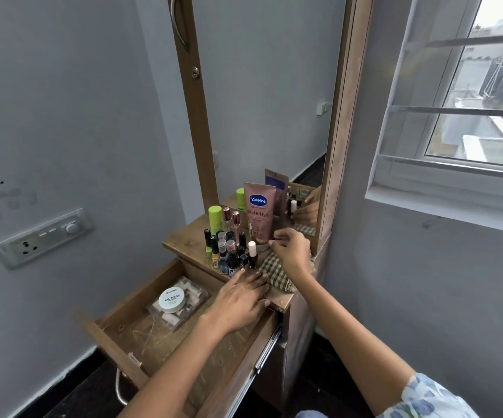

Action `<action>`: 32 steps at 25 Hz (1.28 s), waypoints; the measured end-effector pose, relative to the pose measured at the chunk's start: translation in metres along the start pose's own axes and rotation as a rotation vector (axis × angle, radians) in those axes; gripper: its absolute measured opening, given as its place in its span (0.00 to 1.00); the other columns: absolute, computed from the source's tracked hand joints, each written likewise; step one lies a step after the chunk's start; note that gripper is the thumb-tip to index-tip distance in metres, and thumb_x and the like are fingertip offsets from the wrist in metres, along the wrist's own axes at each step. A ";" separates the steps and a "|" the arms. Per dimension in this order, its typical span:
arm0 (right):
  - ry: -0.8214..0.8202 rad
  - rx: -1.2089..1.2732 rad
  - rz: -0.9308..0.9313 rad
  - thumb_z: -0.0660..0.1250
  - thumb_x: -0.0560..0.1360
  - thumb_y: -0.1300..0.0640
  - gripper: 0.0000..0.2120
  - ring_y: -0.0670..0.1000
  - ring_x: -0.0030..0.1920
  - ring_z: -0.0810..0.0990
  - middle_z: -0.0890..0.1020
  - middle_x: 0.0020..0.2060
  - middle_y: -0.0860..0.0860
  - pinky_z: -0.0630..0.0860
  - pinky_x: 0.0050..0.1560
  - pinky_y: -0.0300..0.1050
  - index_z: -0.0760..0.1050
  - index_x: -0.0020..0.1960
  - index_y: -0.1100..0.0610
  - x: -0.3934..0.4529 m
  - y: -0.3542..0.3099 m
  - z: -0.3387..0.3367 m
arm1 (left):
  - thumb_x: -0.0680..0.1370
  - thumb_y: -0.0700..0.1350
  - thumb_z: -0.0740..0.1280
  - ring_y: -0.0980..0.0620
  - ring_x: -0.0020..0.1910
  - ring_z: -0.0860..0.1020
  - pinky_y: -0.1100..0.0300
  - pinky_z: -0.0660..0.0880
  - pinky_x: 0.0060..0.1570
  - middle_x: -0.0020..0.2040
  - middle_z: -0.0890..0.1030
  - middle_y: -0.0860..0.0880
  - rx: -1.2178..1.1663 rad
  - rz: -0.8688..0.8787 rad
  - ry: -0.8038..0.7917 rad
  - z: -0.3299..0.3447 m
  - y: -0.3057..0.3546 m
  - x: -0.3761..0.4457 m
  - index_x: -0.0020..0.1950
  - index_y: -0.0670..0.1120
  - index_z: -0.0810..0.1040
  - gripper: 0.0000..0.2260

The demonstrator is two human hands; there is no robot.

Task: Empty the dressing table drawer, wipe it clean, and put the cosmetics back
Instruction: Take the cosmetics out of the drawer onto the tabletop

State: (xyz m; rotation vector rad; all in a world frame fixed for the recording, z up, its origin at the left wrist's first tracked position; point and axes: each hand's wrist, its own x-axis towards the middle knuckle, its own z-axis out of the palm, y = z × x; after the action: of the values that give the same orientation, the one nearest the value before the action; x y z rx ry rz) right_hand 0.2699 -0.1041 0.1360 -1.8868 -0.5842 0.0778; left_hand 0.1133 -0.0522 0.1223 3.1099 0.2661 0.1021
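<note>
The wooden drawer (165, 342) is pulled out, its bare bottom scratched. At its back lies a clear plastic box (183, 306) with a white round nail polish jar (171, 300) on top. On the table top (183, 239) stand several nail polish bottles (229, 251), green-capped bottles (215, 220) and a pink Vaseline tube (259, 212) leaning near the mirror. My left hand (241, 300) rests flat on the table top's front edge, fingers straight, just before the bottles. My right hand (292, 251) hovers over a checked cloth (274, 276), with curled fingertips at the tube's lower right side.
The mirror (268, 101) in its wooden frame rises behind the table top. A switch panel (43, 236) sits on the left wall. A window (470, 101) with bars is on the right. The floor below is dark.
</note>
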 end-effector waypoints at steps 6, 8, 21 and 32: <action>-0.031 0.041 -0.324 0.68 0.74 0.63 0.06 0.41 0.43 0.80 0.82 0.43 0.45 0.77 0.43 0.36 0.77 0.49 0.54 -0.094 -0.011 -0.014 | 0.78 0.52 0.62 0.50 0.55 0.76 0.55 0.69 0.57 0.53 0.79 0.48 -0.097 0.005 0.335 0.008 -0.015 -0.053 0.54 0.46 0.75 0.11; -0.155 0.018 -0.451 0.67 0.73 0.65 0.09 0.41 0.43 0.80 0.81 0.43 0.45 0.77 0.42 0.34 0.77 0.49 0.54 -0.121 -0.010 0.003 | 0.78 0.56 0.61 0.50 0.45 0.75 0.55 0.70 0.45 0.44 0.76 0.51 -0.124 -0.113 0.364 0.020 -0.042 -0.079 0.47 0.48 0.71 0.11; -0.572 -0.458 -0.484 0.63 0.73 0.58 0.10 0.50 0.50 0.80 0.78 0.53 0.47 0.76 0.46 0.45 0.77 0.54 0.51 -0.133 0.008 0.103 | 0.75 0.50 0.67 0.40 0.63 0.72 0.52 0.70 0.57 0.65 0.72 0.40 0.018 -0.587 -0.148 0.052 -0.153 -0.070 0.67 0.46 0.69 0.22; -0.671 -0.586 -0.427 0.63 0.75 0.57 0.11 0.52 0.53 0.79 0.78 0.54 0.49 0.75 0.49 0.45 0.76 0.57 0.52 -0.132 0.003 0.111 | 0.69 0.51 0.74 0.45 0.50 0.78 0.58 0.74 0.42 0.52 0.75 0.44 -0.433 -0.694 0.274 0.045 -0.162 -0.084 0.58 0.40 0.70 0.24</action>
State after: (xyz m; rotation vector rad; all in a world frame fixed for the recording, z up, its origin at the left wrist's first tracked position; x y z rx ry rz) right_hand 0.1191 -0.0666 0.0611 -2.2387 -1.5963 0.2905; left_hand 0.0065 0.0930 0.0683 2.4082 1.1268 0.4900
